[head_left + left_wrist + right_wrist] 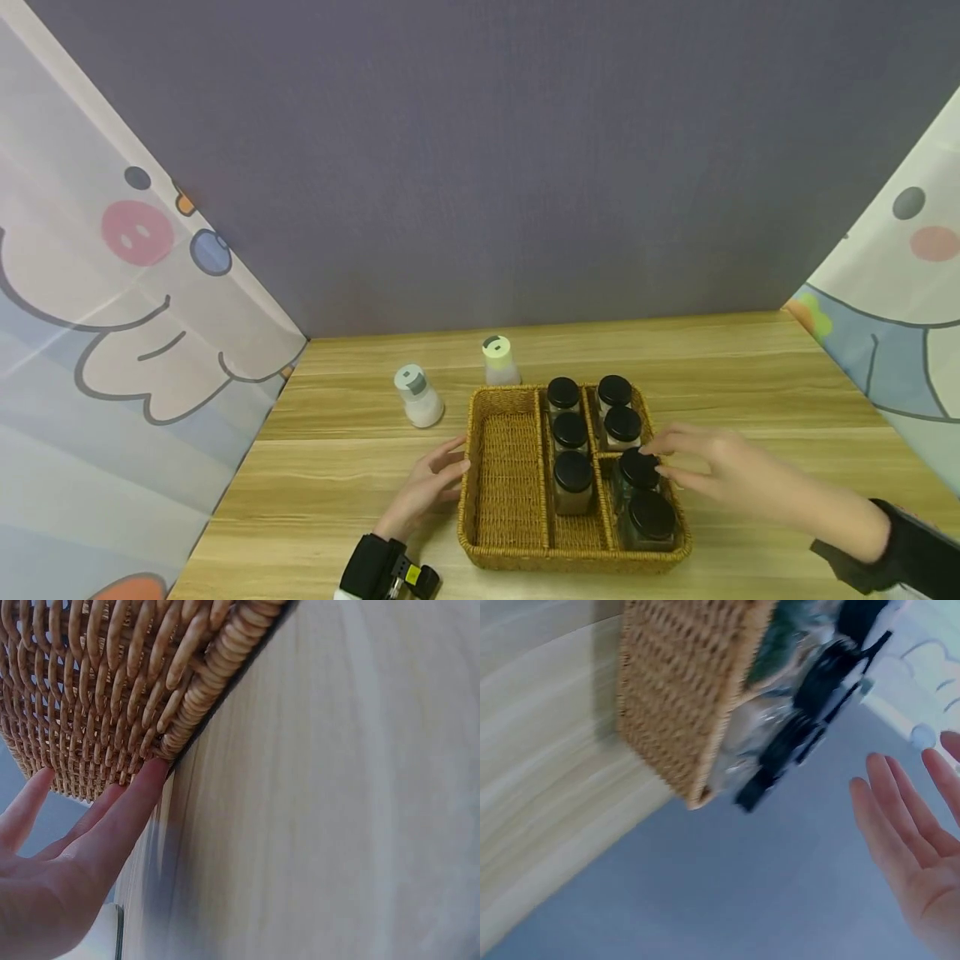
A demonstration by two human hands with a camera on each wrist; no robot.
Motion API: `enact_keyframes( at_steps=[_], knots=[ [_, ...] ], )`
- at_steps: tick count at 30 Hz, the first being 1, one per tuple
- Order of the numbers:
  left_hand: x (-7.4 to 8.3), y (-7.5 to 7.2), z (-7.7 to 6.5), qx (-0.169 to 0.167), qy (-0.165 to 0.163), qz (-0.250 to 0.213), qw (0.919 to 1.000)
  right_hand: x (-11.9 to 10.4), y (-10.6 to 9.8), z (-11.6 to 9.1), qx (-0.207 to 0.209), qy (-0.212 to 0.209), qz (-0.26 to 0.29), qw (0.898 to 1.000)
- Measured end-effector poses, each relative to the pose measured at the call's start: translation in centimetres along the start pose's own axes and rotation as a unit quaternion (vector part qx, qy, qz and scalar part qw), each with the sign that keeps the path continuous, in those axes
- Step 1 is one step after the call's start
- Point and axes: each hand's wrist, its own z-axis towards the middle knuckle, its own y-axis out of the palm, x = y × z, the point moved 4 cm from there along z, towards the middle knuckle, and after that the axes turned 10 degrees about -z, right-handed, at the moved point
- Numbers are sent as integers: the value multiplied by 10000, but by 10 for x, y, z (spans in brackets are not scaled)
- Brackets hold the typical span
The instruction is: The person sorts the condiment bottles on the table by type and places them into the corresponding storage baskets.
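Note:
A woven wicker basket [507, 552] with dividers stands on the table. In the head view, my left hand [424, 487] is at its left side; the left wrist view shows straight fingertips of my left hand [67, 877] touching the basket's woven wall [97, 690] near its base. My right hand [708, 458] is over the right rim beside a black-lidded glass jar [639, 468]. In the right wrist view, my right hand [915, 855] has extended, spread fingers with nothing between them. A larger black-lidded jar [651, 517] sits in front of that jar, in the same compartment.
Several black-lidded jars [573, 473] line the middle compartment, and two [622, 425] occupy the back right one. Behind the basket stand a white-capped bottle [418, 397] and a yellow-capped bottle [499, 362]. A grey panel [525, 167] rises at the table's back edge.

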Motion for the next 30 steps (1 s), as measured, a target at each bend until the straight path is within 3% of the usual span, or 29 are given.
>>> enact_keyframes(
  at_steps=[4, 10, 18, 25, 30],
  knots=[
    [-1, 0, 0, -28, 2, 27, 10000, 12, -1, -5, 175, 502, -109, 9985],
    [-2, 0, 0, -23, -34, 61, 10000, 23, -2, -14, 192, 1309, 199, 9910],
    [-3, -1, 1, -1, -42, 42, 10000, 35, 5, -24, 249, 2285, 482, 9720],
    [-3, -1, 1, 41, -8, 18, 10000, 45, 20, -32, 469, 2868, 797, 9535],
    [-3, -1, 1, 38, -6, -14, 10000, 51, 32, -39, 388, 3168, 990, 9425]
  ],
)
